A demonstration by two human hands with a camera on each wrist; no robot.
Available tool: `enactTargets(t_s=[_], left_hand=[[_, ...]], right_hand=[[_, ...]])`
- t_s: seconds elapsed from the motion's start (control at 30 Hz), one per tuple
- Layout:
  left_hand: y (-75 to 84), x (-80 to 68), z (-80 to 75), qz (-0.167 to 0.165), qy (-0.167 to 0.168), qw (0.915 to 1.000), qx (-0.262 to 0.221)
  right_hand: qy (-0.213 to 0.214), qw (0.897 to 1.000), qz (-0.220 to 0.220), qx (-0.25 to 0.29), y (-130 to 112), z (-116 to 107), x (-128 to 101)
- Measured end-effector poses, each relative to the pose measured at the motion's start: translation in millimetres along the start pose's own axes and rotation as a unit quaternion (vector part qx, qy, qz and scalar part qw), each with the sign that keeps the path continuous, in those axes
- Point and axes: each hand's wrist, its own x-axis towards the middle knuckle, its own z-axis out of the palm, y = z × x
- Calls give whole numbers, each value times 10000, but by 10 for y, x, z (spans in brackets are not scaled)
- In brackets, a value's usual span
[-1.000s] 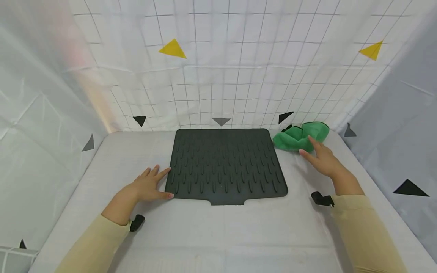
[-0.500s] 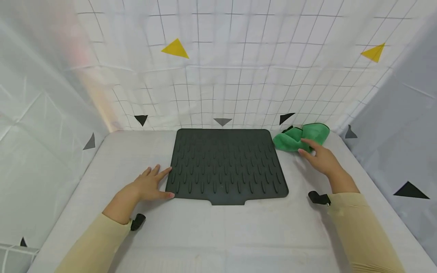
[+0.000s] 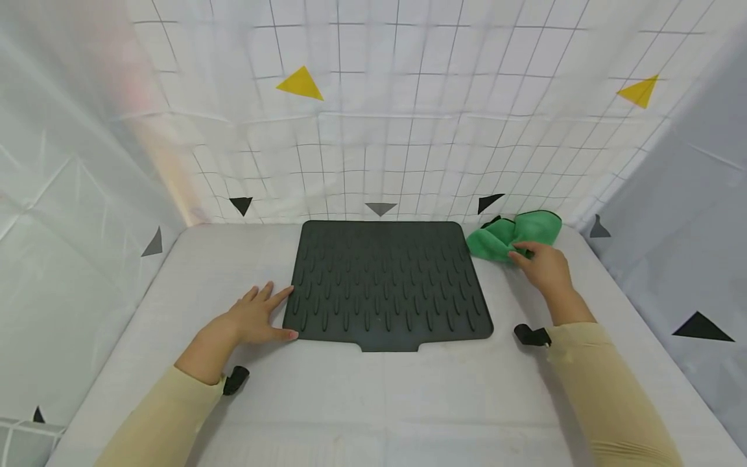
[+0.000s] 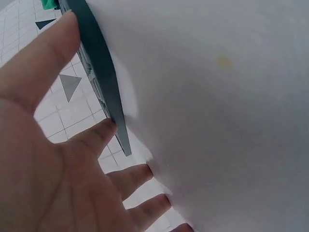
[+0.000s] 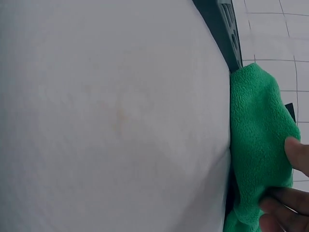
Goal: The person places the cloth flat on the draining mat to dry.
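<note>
At the far right corner, the green cloth (image 3: 516, 235) lay bunched just right of the ribbed mat (image 3: 386, 282); the right hand (image 3: 543, 266) pinched its near edge. Only the right-wrist view showed fingertips (image 5: 275, 209) gripping fleece. Left hand (image 3: 252, 318) rested flat, fingers spread.

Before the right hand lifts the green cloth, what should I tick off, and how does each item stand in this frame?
1. Right hand on the green cloth: ok; its fingers curl onto the fabric.
2. Grasp fully closed round the cloth: cannot tell; the wrist view shows only fingertips.
3. Cloth free of the black mat: not ok; in the right wrist view it lies against the mat's edge.
4. Left hand steadying the mat: ok; it lies flat on the white surface, fingertips at the mat's left edge.
5. Mat lying flat: ok.
6. Nothing resting on the cloth: ok, apart from the hand.
</note>
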Motion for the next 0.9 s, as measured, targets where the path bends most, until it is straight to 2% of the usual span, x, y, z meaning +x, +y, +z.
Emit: enactTargets(t_s=[0.13,0.27,0.67,0.9], left_hand=[[-6,3,-7,-37,-29,10000,-45],[-19,5,-7,-40,-31,10000,-53],[-30,18,4,-20,-14,10000,-52],[-31,11,10,10,-1,10000,-40]], right_hand=[[398,9992,-38,84,-57,20,2],[612,9980,15,153,-105,36,5],[608,9981,34,32,-180,96,43],[868,9962,60,34,-209,73,26]])
